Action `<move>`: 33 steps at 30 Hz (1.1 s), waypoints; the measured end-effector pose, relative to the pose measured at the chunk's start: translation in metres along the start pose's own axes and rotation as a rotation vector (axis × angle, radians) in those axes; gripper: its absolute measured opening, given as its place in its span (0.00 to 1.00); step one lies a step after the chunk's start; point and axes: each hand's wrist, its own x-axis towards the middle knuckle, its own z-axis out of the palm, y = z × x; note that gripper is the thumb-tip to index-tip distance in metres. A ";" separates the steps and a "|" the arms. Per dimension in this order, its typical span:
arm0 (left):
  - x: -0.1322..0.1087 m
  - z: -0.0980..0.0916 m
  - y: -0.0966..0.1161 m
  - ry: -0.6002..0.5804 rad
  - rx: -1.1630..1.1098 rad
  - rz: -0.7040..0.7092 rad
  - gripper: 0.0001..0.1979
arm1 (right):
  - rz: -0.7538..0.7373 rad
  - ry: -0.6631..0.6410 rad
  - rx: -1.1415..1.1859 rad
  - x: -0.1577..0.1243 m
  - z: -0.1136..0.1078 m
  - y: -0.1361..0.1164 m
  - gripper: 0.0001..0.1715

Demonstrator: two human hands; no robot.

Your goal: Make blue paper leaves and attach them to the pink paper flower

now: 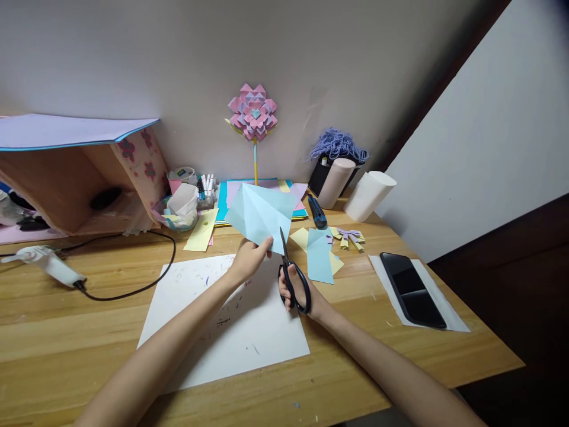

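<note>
A creased light-blue sheet of paper (258,210) is pinched at its lower edge by my left hand (251,258), thumb on top. My right hand (296,290) grips black-handled scissors (303,290), fingers through the loops. The scissor blades point up and meet the paper's lower right part; whether they are cutting into it I cannot tell. Both hands are above a white sheet (200,350) marked with small coloured strokes. To the right lie a light-blue paper strip (320,261), pale yellow pieces and a small folded purple-and-yellow paper shape (350,238).
A folded-paper flower (254,112) stands at the wall behind stacked coloured paper. A box cutter (317,212), a paper roll (370,196) and a phone (413,289) are on the right. A glue gun (56,265) with its cord, a cardboard box (140,160) and markers (207,185) are left.
</note>
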 end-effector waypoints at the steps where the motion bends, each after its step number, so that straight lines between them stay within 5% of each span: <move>1: 0.000 0.000 0.000 -0.002 -0.004 0.002 0.22 | 0.002 0.004 0.002 0.000 0.000 0.000 0.35; 33: 0.002 0.009 -0.008 -0.054 -0.127 -0.056 0.20 | 0.031 0.110 -0.055 0.002 -0.003 0.002 0.31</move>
